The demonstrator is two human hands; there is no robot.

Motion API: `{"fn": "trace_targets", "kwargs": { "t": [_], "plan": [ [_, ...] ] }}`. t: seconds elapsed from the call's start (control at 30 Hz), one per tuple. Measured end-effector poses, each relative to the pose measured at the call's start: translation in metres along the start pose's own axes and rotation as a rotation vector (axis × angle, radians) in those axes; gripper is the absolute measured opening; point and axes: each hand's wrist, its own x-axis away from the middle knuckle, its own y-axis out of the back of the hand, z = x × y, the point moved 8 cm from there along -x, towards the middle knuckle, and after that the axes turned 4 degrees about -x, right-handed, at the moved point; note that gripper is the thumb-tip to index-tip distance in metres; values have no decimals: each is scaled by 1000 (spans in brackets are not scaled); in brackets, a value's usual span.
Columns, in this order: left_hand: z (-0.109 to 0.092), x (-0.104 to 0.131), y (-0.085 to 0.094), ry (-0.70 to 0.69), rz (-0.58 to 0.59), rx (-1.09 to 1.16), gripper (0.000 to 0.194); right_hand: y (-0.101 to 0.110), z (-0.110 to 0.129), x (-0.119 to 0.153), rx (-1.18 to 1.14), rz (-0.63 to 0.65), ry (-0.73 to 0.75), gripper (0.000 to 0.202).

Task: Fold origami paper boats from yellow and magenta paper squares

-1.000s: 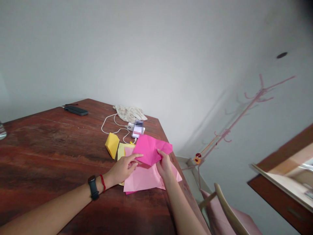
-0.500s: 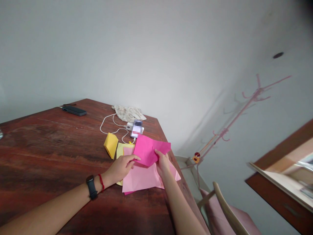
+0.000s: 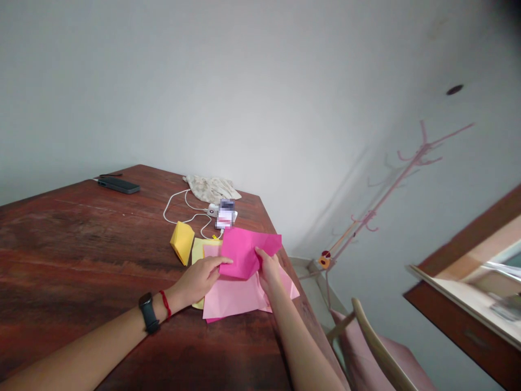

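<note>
A bright pink paper (image 3: 242, 252) with creases is held up over the other sheets. My left hand (image 3: 201, 279) pinches its lower left corner between thumb and fingers. On its right side, my right hand (image 3: 268, 271) grips the edge, thumb on top. Beneath lie a light pink sheet (image 3: 234, 298) and a pale yellow sheet (image 3: 197, 251), with a strip of bright pink showing under the light pink one. A folded yellow paper (image 3: 182, 241) rests to the left of the stack.
Behind the papers are a phone (image 3: 225, 214) with a blurred screen, white cables (image 3: 166, 209) and a crumpled cloth (image 3: 211, 189). A dark device (image 3: 119, 184) lies at the far left of the wooden table (image 3: 81, 255). A chair (image 3: 366, 336) and pink rack (image 3: 391, 187) stand at right.
The bright pink paper has tilted slightly, its left corner now nearer my left fingertips. Both hands keep their hold. The whole view has shifted slightly.
</note>
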Motion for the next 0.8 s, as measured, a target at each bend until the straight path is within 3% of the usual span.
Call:
{"fn": "trace_targets", "kwargs": {
  "t": [0.47, 0.63, 0.8],
  "plan": [
    [-11, 3, -7, -53, 91, 43, 59, -3, -6, 0, -2, 45, -58, 32],
    [-12, 2, -5, -54, 103, 23, 54, -8, -7, 2, -1, 68, -111, 32],
    [-6, 1, -2, -43, 90, 36, 46, -21, -14, 11, 12, 180, -216, 33]
  ]
}}
